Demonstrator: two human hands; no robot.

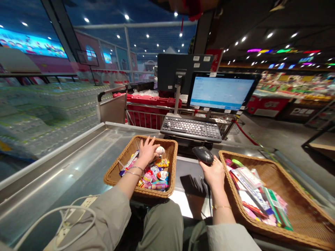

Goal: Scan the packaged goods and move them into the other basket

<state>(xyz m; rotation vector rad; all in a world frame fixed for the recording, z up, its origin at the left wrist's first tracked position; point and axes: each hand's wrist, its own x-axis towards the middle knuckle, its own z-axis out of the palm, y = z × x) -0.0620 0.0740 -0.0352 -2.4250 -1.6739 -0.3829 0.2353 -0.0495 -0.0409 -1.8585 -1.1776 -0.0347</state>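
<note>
My left hand (148, 152) is over the left wicker basket (171, 167), its outer fingers spread. A small white rounded item (160, 150) sits at its thumb side and looks pinched between thumb and forefinger, though the grip is partly hidden. Below lie colourful wrapped sweets, among them a pink packet (148, 176) and a yellow packet (162, 162). My right hand (214, 172) is closed round a black handheld barcode scanner (203, 154), whose head points up and left. A cable hangs beneath that hand.
A right wicker basket (300, 181) holds boxes and packets. Beyond the hands are a keyboard (192, 127) and a lit monitor (221, 92). A white cable (39, 218) loops over a power strip (70, 218) at lower left. The metal counter (86, 153) has a raised edge.
</note>
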